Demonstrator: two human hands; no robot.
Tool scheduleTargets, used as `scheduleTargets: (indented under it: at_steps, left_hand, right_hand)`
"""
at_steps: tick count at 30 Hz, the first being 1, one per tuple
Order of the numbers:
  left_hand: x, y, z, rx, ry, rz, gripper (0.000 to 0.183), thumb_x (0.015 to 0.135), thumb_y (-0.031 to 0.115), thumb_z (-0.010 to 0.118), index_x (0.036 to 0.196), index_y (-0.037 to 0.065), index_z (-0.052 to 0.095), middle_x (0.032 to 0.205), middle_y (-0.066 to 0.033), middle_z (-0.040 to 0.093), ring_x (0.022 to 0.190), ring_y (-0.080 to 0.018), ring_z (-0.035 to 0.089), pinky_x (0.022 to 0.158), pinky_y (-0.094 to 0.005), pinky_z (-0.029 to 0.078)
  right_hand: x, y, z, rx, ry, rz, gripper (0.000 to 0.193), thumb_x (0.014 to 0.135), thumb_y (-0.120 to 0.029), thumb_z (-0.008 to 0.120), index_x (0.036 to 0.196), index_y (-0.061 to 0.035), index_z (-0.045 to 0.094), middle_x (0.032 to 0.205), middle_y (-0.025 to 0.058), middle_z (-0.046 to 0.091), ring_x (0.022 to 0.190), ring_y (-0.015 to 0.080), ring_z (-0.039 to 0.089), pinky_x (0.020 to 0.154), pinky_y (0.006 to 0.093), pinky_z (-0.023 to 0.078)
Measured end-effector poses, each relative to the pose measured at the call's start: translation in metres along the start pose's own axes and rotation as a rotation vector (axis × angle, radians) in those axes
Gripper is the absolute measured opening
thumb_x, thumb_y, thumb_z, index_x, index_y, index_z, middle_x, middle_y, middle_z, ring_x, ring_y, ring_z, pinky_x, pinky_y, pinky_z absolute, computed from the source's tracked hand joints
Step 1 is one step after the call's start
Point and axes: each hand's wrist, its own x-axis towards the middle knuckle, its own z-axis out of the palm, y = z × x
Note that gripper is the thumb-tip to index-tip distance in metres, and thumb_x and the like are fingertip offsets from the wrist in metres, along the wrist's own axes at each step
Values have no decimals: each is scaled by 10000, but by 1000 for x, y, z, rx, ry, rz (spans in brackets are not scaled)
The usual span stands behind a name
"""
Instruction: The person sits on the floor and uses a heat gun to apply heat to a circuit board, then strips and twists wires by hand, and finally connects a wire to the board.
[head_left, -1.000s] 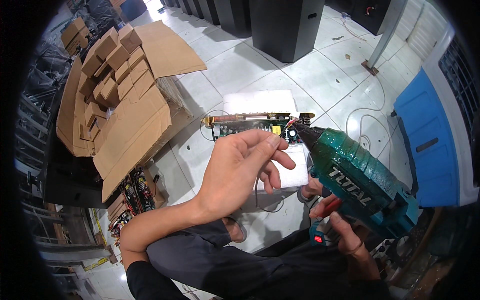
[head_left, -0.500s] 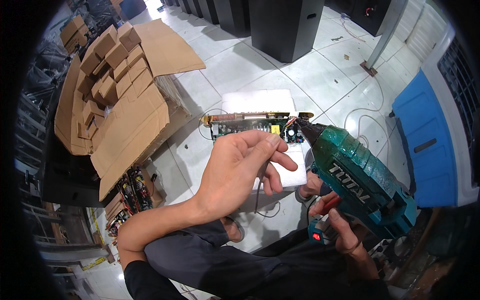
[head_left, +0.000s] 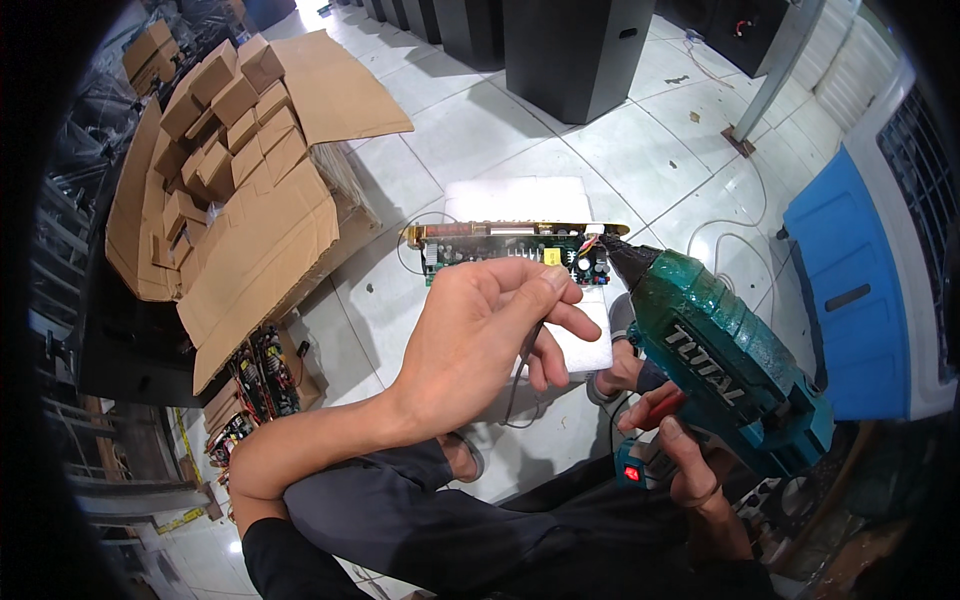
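A green circuit board with a gold-coloured strip along its far edge lies on a white foam block. With thumb and index finger pinched together, my left hand holds a thin dark cable just in front of the board; the pinched end is hidden by the fingers. My right hand grips the handle of a teal hot glue gun, whose red switch is lit. The gun's dark nozzle points at the board's right end, close beside a white connector with coloured wires; contact cannot be made out.
On the left stands an open cardboard box packed with small brown boxes. More circuit boards are stacked below it. Black cabinets line the far side of the tiled floor. A blue and white panel and a loose cable are at right.
The view has shifted slightly. Both hands keep nearly the same pose, and the nozzle stays by the board's right end. The cable's hanging end below my left hand has swung a little.
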Motion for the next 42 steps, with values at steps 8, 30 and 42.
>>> scheduleTargets:
  at_steps: [8,30,42]
  left_hand:
    - [0,0,-1,-1,10,8,339,1045,229,473,1038,-88,592,882,-196,709,577,-159,657,519,-249,522]
    - [2,-1,-2,-88,-33,-26,337,1046,250,458,1008,-65,573,838,-191,695,576,-161,650,526,-265,531]
    - [5,-4,-5,-152,-53,-59,295,1036,240,481,977,-28,591,773,-153,688,527,-142,614,491,-246,498]
  right_hand:
    - [1,-3,2,-20,39,-33,215,904,-120,560,1042,21,647,804,51,639,581,53,484,567,235,400]
    - [-1,0,-2,14,-11,27,239,917,-126,549,1107,8,605,927,77,666,597,49,490,561,227,405]
    - [-1,-6,-1,23,-53,34,225,932,-99,530,1122,1,596,917,77,662,597,47,490,570,219,407]
